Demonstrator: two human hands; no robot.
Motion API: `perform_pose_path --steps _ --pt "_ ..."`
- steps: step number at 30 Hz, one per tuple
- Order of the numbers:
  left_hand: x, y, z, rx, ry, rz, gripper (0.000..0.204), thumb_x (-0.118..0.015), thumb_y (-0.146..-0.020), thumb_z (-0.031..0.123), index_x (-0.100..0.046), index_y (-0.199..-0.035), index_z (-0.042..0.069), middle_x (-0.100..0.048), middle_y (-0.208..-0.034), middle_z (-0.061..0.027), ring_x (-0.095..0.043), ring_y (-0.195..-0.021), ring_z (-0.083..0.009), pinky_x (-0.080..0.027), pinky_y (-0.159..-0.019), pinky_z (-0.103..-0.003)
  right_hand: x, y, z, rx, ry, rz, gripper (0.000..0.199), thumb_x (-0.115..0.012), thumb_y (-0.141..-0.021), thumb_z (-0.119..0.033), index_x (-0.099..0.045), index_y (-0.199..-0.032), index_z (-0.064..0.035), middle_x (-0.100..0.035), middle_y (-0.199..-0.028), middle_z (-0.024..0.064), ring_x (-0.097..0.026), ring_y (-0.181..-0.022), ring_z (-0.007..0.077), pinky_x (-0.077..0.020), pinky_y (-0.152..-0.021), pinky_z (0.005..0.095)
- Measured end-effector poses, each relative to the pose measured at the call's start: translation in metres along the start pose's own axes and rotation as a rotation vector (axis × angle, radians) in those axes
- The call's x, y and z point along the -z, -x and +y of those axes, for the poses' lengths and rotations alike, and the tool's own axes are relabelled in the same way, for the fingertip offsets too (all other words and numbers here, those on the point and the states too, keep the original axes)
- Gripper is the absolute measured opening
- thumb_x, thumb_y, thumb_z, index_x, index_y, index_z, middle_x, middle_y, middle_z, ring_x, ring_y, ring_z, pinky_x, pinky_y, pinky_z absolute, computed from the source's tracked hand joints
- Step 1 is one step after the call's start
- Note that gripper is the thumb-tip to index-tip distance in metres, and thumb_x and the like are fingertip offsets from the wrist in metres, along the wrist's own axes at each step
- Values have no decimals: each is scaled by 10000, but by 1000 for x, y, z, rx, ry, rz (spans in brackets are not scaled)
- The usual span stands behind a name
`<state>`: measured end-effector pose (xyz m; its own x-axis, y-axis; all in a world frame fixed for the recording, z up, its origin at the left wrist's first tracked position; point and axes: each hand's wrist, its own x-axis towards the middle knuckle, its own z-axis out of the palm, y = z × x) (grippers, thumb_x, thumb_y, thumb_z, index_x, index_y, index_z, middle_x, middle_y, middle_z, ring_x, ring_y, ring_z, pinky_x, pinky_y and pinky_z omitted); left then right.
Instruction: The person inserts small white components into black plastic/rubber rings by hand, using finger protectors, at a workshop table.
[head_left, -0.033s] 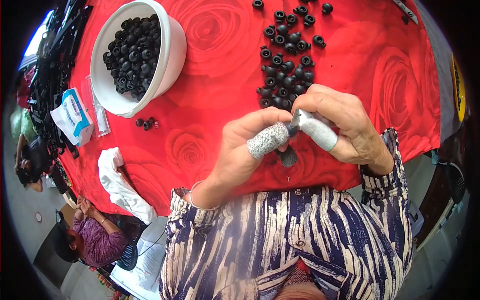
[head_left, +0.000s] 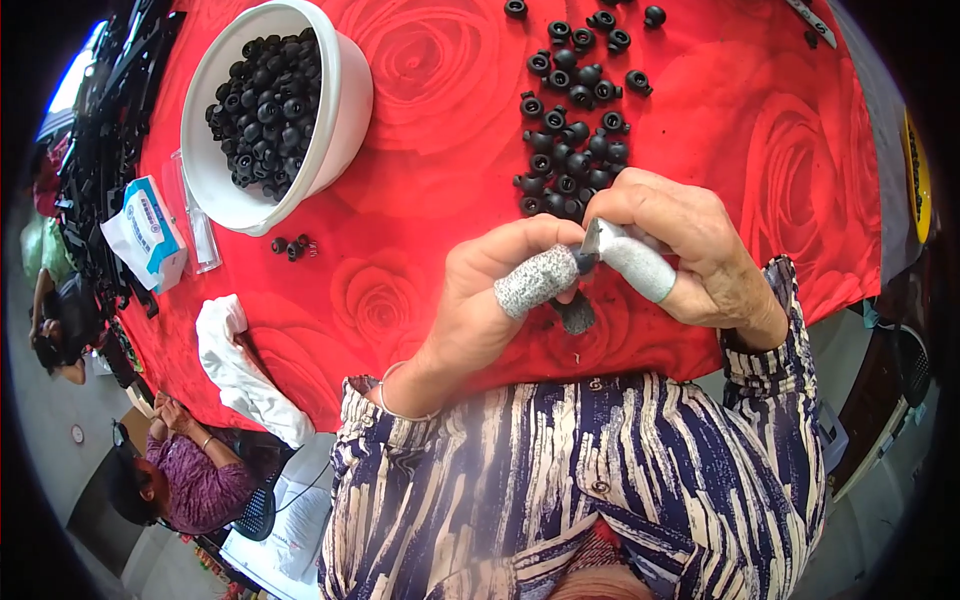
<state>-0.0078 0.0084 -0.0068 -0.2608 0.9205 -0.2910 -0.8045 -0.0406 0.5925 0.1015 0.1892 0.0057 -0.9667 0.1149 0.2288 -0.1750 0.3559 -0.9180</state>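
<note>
My left hand [head_left: 478, 290] is closed, pinching a small round black rubber part [head_left: 585, 262] between thumb and fingers. A speckled grey wrap [head_left: 535, 282] covers that thumb, and a dark wrap [head_left: 574, 315] shows on a fingertip below. My right hand [head_left: 690, 240] grips a small metal blade [head_left: 591, 238], its edge against or very close to the black part. A pale wrap [head_left: 640, 266] covers the right thumb. Just beyond my hands lies a loose pile of similar black rubber parts [head_left: 562, 160] on the red rose-patterned tablecloth [head_left: 420, 200]. My fingers hide most of the held part.
A white tub [head_left: 345, 110] full of black parts stands at the far left. Nearby are several loose parts [head_left: 291, 246], a tissue pack [head_left: 150, 235] and a white cloth [head_left: 245, 375]. A person in a purple top [head_left: 205, 480] sits at the left.
</note>
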Motion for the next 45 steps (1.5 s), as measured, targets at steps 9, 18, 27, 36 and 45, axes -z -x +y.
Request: perform_pose_path --steps 9,18,27,36,45 --pt "-4 -1 -2 37 71 9 262 -560 -937 110 -549 -1161 -25 -611 -967 -62 -528 -805 -79 -424 -702 -210 6 -3 5 42 4 -51 183 -627 -781 -28 -587 -949 32 -549 -740 119 -543 -631 261 -428 -544 349" --pt "1 -8 9 -68 118 60 201 -582 -925 116 -594 -1074 -20 -620 -916 -50 -519 -740 -77 -414 -651 -203 5 -2 -4 166 51 -57 182 -649 -786 -73 -597 -932 22 -550 -724 97 -552 -592 221 -438 -512 340" --pt "-6 2 -1 18 233 47 242 -606 -911 111 -586 -1110 -24 -638 -965 -49 -559 -766 -81 -438 -667 -202 -2 -6 -13 69 59 97 310 -708 -728 -26 -606 -1018 15 -579 -794 102 -601 -657 204 -488 -570 302" --pt "-7 -1 -5 120 265 26 266 -628 -900 134 -584 -1120 -10 -645 -1010 -53 -616 -880 -96 -487 -747 -207 -15 1 -3 402 343 234 476 -702 -526 -28 -633 -991 45 -535 -725 59 -536 -572 191 -433 -473 312" --pt "-4 -1 -14 102 228 50 284 -652 -889 176 -600 -1108 3 -646 -962 -34 -590 -812 -72 -472 -709 -195 -10 2 -6 598 555 213 484 -615 -482 -86 -632 -942 64 -497 -701 26 -455 -522 136 -338 -424 277"
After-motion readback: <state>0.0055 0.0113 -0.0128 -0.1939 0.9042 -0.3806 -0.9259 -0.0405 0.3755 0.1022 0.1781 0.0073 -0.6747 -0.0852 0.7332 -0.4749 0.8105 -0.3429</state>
